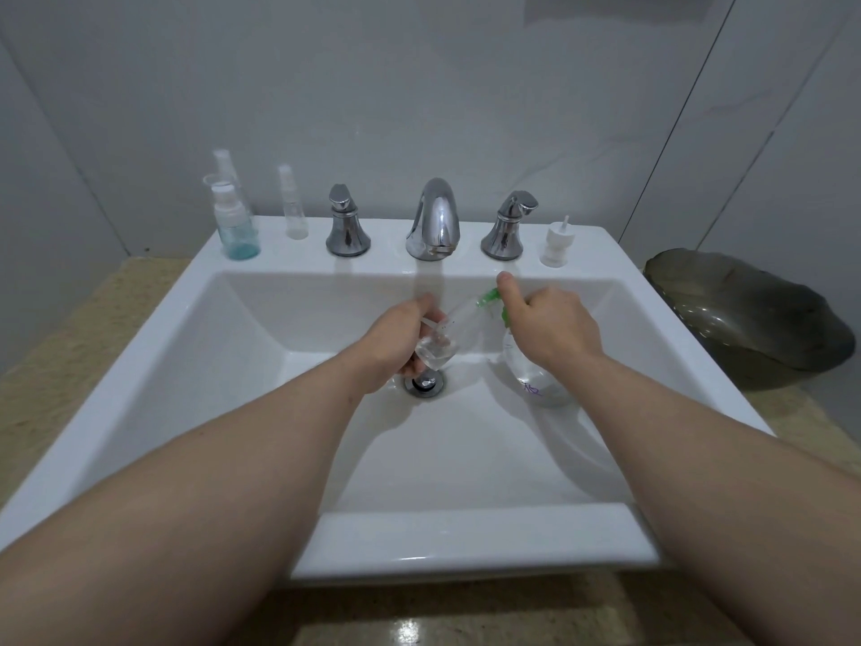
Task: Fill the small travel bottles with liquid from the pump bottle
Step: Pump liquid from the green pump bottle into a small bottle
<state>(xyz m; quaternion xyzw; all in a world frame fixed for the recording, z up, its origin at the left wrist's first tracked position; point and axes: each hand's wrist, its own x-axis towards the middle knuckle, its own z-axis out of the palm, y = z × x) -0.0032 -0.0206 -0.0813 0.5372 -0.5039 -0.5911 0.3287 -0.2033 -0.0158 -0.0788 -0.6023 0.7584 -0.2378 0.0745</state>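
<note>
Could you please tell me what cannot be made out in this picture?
Head view: fill level of the small bottle, half covered by the left hand.
Head view: neck of the pump bottle, hidden under the right hand.
Head view: purple writing on the pump bottle, too small to read.

- Views: one; wide-angle camera worn on the head.
- Station: above the near rim of the sink (466, 543), on the person's side.
- Facing: forward and down, towards the faucet (433, 221) and wall (419, 86).
- Range: close; left hand (400, 342) and right hand (554, 328) sit mid-frame over the basin.
- Margins: countertop (70, 328) at both sides.
</note>
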